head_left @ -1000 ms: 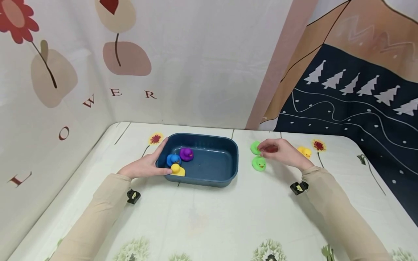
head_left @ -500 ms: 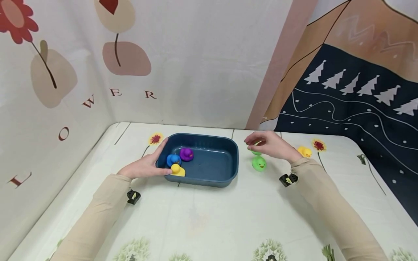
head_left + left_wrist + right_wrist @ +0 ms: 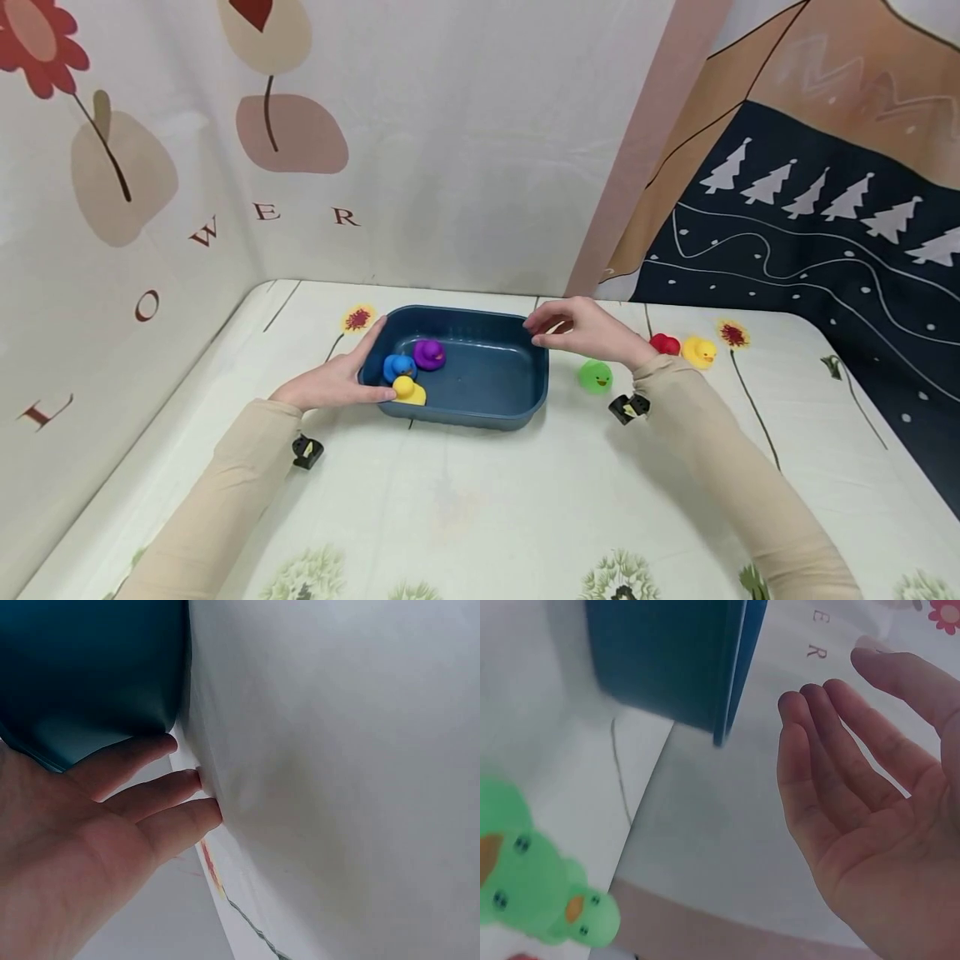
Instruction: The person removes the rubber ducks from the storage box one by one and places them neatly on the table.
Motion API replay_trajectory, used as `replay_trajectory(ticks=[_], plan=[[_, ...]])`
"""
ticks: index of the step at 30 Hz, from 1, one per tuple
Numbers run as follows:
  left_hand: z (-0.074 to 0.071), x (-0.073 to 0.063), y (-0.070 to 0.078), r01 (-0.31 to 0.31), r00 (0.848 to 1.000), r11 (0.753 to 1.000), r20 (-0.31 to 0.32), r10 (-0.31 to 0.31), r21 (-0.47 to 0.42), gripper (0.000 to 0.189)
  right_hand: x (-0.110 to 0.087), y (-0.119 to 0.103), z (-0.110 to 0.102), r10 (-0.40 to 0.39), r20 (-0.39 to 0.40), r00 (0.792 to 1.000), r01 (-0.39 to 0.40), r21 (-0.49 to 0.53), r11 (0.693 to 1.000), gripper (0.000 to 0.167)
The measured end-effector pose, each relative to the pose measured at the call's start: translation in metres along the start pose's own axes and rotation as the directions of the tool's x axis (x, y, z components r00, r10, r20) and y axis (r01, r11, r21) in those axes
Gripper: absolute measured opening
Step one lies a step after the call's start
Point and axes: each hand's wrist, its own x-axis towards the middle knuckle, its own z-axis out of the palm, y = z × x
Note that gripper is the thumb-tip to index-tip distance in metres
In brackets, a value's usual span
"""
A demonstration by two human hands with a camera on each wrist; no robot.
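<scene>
The dark blue plastic tub stands on the table in the head view. My left hand holds its left end, thumb over the rim and fingers along the outside; in the left wrist view the fingers lie against and beside the wall. Inside are a purple rubber duck, a blue one and a yellow one. My right hand hovers at the tub's right rim, fingers loosely bent. In the right wrist view, nothing shows between thumb and fingers of that hand.
A green duck sits right of the tub; a second green duck shows in the right wrist view. Farther right are a red duck and a yellow duck. Printed cloth rises behind the table.
My right hand has moved left from above the green ducks to the tub's right rim, uncovering the red duck. The left hand and the tub have stayed put.
</scene>
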Motion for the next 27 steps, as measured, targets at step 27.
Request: replay_trajectory(ticks=[27], plan=[[0.0, 0.0, 0.0, 0.006, 1.0, 1.0, -0.005, -0.006, 0.004, 0.109, 0.054, -0.046, 0.028, -0.104, 0.056, 0.993, 0.106, -0.032, 0.994, 0.026]])
